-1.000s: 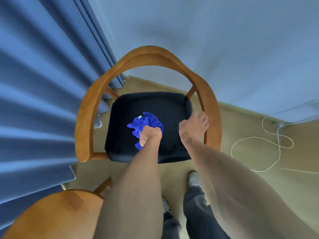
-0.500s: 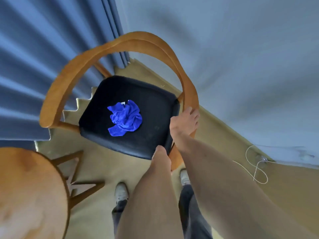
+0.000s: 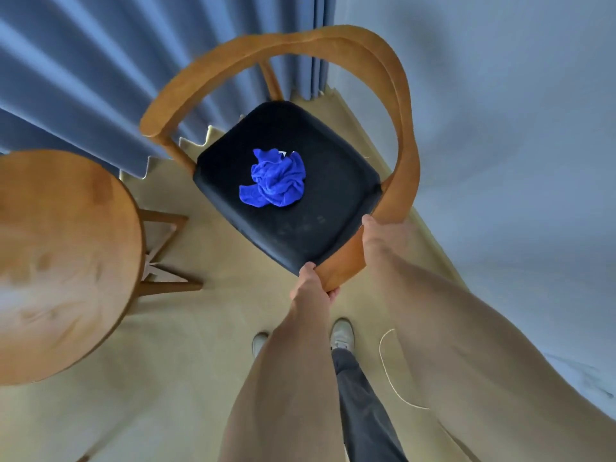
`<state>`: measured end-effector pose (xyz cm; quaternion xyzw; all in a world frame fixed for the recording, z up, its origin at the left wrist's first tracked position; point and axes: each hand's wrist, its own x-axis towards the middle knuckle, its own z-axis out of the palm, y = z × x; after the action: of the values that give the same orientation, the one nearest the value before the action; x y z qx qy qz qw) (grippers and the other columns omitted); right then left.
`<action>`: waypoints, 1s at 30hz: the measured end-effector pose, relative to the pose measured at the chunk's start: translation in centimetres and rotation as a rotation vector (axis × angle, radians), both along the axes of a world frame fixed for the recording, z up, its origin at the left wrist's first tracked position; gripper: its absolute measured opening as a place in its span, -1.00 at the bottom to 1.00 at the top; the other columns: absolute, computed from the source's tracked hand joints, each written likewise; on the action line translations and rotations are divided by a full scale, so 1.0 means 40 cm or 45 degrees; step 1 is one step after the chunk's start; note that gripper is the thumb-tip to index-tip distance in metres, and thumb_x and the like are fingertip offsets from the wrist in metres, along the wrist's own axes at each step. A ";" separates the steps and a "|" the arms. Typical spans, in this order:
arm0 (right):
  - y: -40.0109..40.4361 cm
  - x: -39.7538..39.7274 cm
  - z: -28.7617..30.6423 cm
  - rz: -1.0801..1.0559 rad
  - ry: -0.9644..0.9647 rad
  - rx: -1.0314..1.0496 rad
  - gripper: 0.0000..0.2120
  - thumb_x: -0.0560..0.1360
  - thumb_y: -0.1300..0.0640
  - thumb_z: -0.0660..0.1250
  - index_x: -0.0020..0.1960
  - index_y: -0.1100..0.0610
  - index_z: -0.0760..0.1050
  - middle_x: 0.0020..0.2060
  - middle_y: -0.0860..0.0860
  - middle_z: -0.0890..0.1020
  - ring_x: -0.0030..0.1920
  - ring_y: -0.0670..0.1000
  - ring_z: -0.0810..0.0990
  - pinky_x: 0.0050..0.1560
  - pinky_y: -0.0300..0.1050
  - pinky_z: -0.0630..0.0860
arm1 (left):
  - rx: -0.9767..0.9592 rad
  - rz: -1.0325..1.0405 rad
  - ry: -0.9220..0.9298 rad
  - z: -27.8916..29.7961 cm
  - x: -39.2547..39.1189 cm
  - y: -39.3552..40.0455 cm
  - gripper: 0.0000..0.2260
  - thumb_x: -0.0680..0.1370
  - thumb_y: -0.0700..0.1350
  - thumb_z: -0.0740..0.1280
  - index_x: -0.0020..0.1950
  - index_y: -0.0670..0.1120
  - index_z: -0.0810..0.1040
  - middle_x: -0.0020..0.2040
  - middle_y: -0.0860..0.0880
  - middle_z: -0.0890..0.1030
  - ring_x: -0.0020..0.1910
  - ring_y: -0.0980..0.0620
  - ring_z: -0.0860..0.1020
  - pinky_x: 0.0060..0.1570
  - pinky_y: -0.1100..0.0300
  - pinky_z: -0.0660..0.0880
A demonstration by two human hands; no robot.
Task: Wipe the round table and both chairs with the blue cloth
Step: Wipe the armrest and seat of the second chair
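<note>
Both hands grip chair [image 3: 405, 135] armrest | blue cloth [image 3: 275, 180] on seat | beige floor [image 3: 186, 331]

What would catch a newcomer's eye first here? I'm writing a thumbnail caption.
The crumpled blue cloth on the chair's black seat, mid-frame, held by no one. Next, both hands grip the chair's curved wooden arm: left hand at its tip, right hand just above. The round table fills the left edge.
</note>
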<state>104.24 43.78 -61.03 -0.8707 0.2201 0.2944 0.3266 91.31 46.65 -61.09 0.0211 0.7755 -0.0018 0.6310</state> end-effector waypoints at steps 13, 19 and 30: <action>0.096 -0.195 -0.033 -0.141 0.318 0.248 -0.37 0.51 -0.22 0.30 0.45 0.11 0.37 0.31 0.09 0.54 0.26 0.20 0.53 0.32 0.08 0.42 | 0.581 -0.121 0.326 0.001 -0.249 0.111 -0.71 0.63 -0.11 0.06 0.35 0.00 0.34 0.23 -0.15 0.48 0.24 -0.16 0.46 0.19 0.06 0.42; 0.165 -0.309 -0.026 -0.180 0.429 0.346 -0.38 0.44 -0.17 0.40 0.39 0.10 0.39 0.25 0.09 0.56 0.20 0.20 0.55 0.30 0.14 0.50 | 0.521 0.023 0.449 -0.001 -0.345 0.260 -0.47 0.29 0.20 0.29 0.17 -0.02 0.43 0.05 -0.07 0.56 -0.05 -0.16 0.56 0.15 -0.02 0.50; 0.353 -0.342 0.052 1.133 -0.829 -0.147 -0.47 0.41 0.23 0.36 0.37 0.15 0.36 0.34 0.17 0.43 0.35 0.20 0.38 0.34 0.12 0.34 | 0.720 -1.204 0.696 0.067 -0.353 0.445 -0.60 0.53 -0.02 0.28 0.35 -0.07 0.41 0.30 -0.18 0.43 0.31 -0.19 0.40 0.25 -0.10 0.40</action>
<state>90.57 57.90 -58.94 -0.9423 -0.2656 0.1071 0.1735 77.20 64.46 -58.41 0.5283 0.7862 -0.0810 0.3102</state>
